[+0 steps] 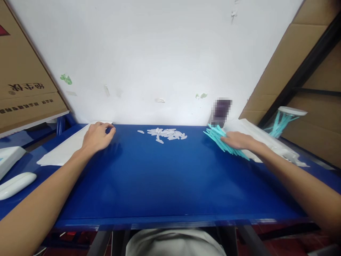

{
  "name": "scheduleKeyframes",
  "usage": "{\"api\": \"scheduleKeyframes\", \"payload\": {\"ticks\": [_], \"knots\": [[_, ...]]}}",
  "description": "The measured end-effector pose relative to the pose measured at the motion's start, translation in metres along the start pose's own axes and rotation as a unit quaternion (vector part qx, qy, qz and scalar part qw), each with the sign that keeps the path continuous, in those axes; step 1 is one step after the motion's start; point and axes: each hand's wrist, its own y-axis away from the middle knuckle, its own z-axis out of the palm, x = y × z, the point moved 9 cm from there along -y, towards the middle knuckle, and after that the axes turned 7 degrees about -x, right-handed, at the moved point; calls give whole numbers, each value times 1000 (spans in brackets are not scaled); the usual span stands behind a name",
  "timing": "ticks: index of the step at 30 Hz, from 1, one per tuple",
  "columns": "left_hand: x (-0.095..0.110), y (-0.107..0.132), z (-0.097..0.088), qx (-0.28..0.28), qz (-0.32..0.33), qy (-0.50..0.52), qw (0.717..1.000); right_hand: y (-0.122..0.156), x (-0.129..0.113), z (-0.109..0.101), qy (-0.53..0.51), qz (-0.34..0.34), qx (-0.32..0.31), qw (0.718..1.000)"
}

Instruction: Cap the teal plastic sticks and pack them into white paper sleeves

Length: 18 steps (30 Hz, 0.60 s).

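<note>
Counter (165,185), blue, viewed over the person's forearms. Right grip (237,140) lies palm down on a fan of teal sticks (214,134) at counter's right rear. Its fingers are mostly straight, resting on the pile, not closed round it. Left grip (97,137) at left rear, fingers half curled, tips at edge of a white sheet (60,153); whether it holds anything can't be told. Btw. the two: scatter of small white pieces (166,134), apart from both. Containers: clear bag (262,137) just behind right grip, contents unclear; white-topped holder (291,111) far right w/ more teal sticks; cardboard box (23,81) far left.
</note>
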Motion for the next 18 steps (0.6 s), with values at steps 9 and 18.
{"api": "scheduleKeyframes", "payload": {"ticks": [9,18], "knots": [[20,7,-8,49,36,34,998,33,-66,-21,14,-93,33,995],[87,37,-15,66,182,125,973,105,-194,5,146,-357,78,919]]}}
